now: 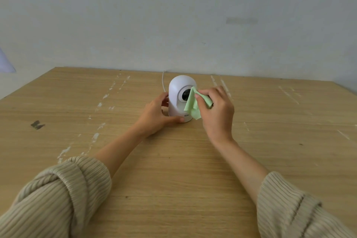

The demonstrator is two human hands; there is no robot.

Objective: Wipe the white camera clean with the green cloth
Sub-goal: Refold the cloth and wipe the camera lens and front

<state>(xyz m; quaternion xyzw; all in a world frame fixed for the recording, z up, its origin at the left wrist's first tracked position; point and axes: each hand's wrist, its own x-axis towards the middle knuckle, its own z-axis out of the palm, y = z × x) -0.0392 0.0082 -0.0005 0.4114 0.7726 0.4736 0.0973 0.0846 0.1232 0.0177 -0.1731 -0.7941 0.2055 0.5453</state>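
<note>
A white dome-shaped camera point(177, 91) stands upright on the wooden table point(173, 170), its dark round lens facing me. My left hand point(154, 116) wraps around its base from the left, thumb across the front foot. My right hand point(216, 110) pinches a light green cloth point(191, 106) and presses its upper corner against the right edge of the lens. The cloth hangs down over the lower right of the camera body and hides part of the printed logo.
A thin white cable point(163, 81) runs from behind the camera toward the table's back edge. A small dark mark point(37, 124) sits on the table at the left. White scuff streaks cross the wood. A pale wall stands close behind.
</note>
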